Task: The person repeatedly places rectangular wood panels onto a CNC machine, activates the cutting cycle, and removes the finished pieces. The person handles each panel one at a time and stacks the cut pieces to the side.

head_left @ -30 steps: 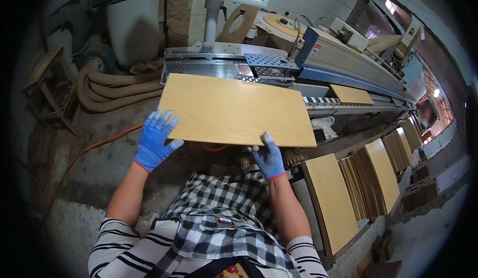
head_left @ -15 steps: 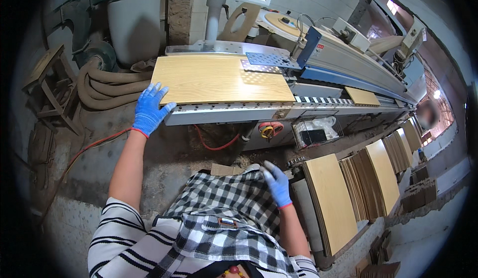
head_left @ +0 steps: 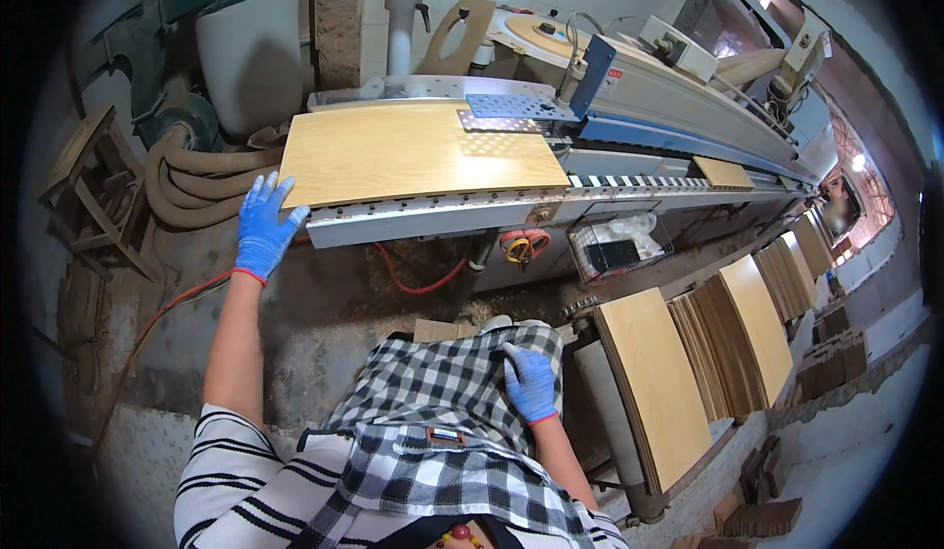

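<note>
A wide light wood-grain panel lies flat on the infeed end of a long edge-banding machine. My left hand, in a blue glove with a red cuff, is at the panel's near left corner, fingers spread, fingertips at the edge. My right hand, gloved the same way, hangs low before my black-and-white checked apron. Its fingers are loosely bent, with nothing visible in them. Farther right, a smaller wood panel rides on the machine's track.
Stacks of cut panels stand on a roller stand at my right. Under the machine are a wire basket and tape rolls. Ribbed hoses and a wooden stool are on the left. Another person is at the far right.
The smaller panel has moved right along the track. My right hand has come in toward the apron, and my left hand has shifted slightly left at the large panel's corner. The view has shifted slightly.
</note>
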Demonstrator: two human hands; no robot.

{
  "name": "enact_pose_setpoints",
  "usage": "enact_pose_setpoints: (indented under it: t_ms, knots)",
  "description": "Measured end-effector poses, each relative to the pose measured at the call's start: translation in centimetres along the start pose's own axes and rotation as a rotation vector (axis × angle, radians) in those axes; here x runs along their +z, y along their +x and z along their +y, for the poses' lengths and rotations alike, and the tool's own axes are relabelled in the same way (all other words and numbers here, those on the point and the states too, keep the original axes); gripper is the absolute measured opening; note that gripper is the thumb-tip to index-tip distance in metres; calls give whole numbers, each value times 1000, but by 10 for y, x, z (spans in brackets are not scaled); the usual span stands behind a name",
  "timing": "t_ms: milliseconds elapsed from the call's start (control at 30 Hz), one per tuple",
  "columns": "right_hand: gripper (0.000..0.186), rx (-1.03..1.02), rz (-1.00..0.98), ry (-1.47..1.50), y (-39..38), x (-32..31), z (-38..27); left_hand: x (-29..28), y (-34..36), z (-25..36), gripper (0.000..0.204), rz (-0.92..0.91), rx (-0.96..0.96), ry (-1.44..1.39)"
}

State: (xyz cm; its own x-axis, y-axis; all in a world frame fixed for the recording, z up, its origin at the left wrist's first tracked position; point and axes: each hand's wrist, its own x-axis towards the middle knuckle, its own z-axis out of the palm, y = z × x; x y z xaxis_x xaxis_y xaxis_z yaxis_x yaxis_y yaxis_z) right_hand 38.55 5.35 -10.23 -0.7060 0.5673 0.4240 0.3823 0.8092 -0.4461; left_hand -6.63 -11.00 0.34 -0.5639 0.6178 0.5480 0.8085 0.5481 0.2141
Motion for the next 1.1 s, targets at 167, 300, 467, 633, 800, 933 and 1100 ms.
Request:
enact_pose_setpoints:
  t_ms: [167,300,467,633,800,933,1100]
  knots:
    - [27,10,-6,8,1,-2,-3,-2,-5,-12,51,-17,-24,-120]
    - [28,17,-24,6,2,-3,-4,-3,-5,-10,50,-15,-27,-156]
    - [28,13,-13,16,-1,0,1,-2,-4,-12,49,-19,-34,-198]
    - [28,19,-14,9,0,-1,-1,-4,-1,-10,49,-43,-58,-227]
    - [27,16,-23,10,1,-1,-1,-4,0,-12,50,-52,-53,-232]
    - [27,17,-15,21,1,-4,-3,-8,6,1,52,-71,-62,-219]
    - [27,11,-4,23,1,-3,-3,2,14,27,59,-60,-63,-110]
